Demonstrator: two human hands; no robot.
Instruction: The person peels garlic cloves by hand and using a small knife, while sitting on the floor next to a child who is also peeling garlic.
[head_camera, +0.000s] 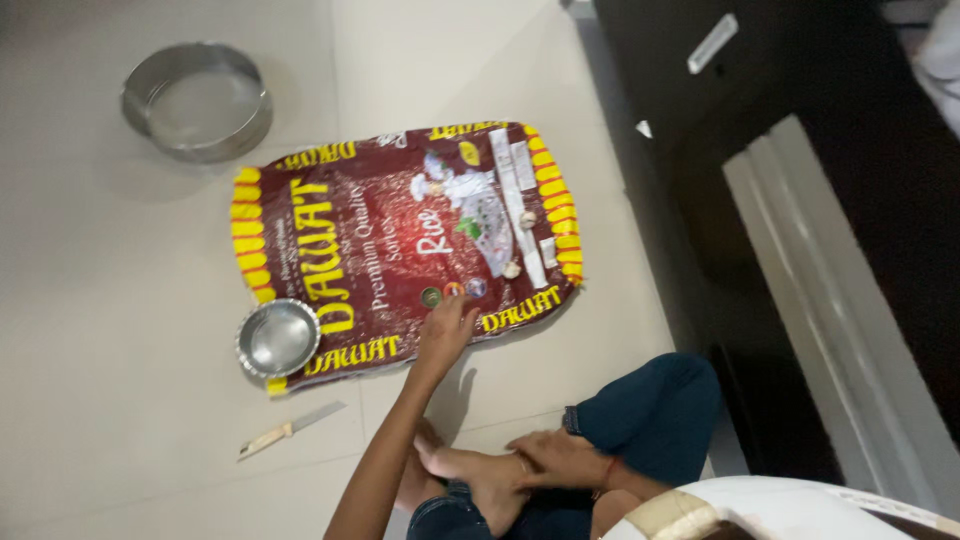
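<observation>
- Head view, looking down on a pale tiled floor (120, 420) where a person sits cross-legged in dark blue trousers (650, 415).
- Left hand (445, 328): arm stretched forward, fingers (462, 305) loosely spread and laid flat, gripping nothing; fingertips resting on the near edge of the sack.
- Rice sack (400, 250): large, flat, maroon with yellow-banded borders and yellow lettering, lying face up on the floor ahead of the knees; near edge directly under the left fingertips, the rest extending away beyond them.
- Right hand (550, 460): palm down on a bare foot (480, 480) in the lap, fingers relaxed and extended, holding nothing; well apart from the sack.
- Small steel bowl (277, 338): round, shiny, sitting at the sack's near left corner, overlapping its edge; left of the left hand, not touched.
- Knife (290, 430): pale handle, short steel blade, lying on the tiles just nearer than the bowl, beside the left forearm, untouched.
- Steel sieve (197, 100): wide, round, straight-walled, standing on the floor beyond the sack's far left corner, well apart from both hands.
- Dark cabinet (800, 100): along the right side, with a pale handle (712, 43) on its front.
- White garment (760, 505): bottom right edge of frame, partly in view.
</observation>
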